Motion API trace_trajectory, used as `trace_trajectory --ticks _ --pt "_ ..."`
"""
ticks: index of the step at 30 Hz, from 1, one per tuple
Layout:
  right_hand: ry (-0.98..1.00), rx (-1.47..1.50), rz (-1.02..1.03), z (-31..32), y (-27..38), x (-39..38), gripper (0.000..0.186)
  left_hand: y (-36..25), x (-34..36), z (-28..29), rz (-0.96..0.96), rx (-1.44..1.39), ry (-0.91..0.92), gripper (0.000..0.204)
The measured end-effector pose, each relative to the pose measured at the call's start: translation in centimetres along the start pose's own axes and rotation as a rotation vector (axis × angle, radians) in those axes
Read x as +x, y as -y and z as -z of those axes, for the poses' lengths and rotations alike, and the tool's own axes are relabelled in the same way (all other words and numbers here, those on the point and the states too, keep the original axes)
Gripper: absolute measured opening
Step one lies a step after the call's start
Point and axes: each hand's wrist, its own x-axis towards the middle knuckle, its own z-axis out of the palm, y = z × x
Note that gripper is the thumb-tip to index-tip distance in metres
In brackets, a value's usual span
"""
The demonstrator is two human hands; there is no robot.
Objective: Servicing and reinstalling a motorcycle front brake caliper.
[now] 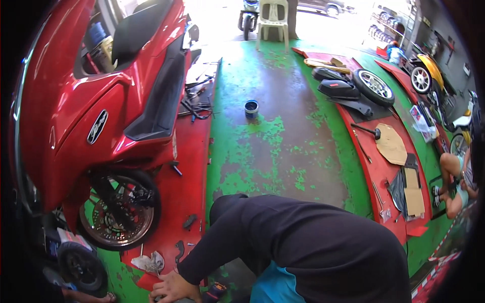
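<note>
My right arm, in a dark sleeve, bends across the lower middle. At the bottom edge my right hand point(176, 288) curls its fingers downward beside the red platform's near end. What they grip is hidden. A crumpled whitish rag point(148, 262) lies just beyond the fingers, and a small dark curved part point(179, 250) is close by. Right of the hand, a dark tool with red and yellow marks point(215, 291) shows partly. My left hand does not show. Above stands a red scooter point(76, 146) on the red platform point(189, 166), its front wheel point(118, 209) turned toward me.
A loose black wheel point(82, 266) and a person's foot point(108, 298) are at lower left. A small round tub point(251, 108) stands on the worn green floor. On the right platform lie a wheel point(374, 87), cardboard point(390, 145) and a mallet point(366, 131). A person point(454, 177) sits far right.
</note>
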Motion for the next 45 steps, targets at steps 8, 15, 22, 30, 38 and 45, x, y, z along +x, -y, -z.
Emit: trace_trajectory --ticks 8,15,22,30,38,45 --pt "0.050 0.017 0.013 0.3 0.7 0.5 0.142 2.0 -1.4 1.0 0.066 -0.235 -0.009 0.040" --pt "0.020 0.207 -0.181 -1.1 0.9 1.5 0.134 -2.3 -2.7 -3.0 -0.037 -0.073 -0.098 0.032" --pt "0.287 0.179 -0.305 5.3 1.5 2.7 0.125 -4.3 -4.1 -5.1 0.067 -0.131 -0.330 0.022" --pt "0.093 0.167 -0.253 5.9 0.3 3.0 0.125 -5.6 -4.2 -6.8 0.041 -0.163 -0.317 0.022" --pt "0.024 0.142 -0.309 6.7 -0.8 3.2 0.126 -6.2 -4.4 -7.5 0.011 -0.198 -0.266 0.022" --pt "0.049 0.246 -0.293 7.2 -0.7 3.2 0.128 -7.0 -4.6 -10.1 -0.052 -0.325 -0.331 0.019"
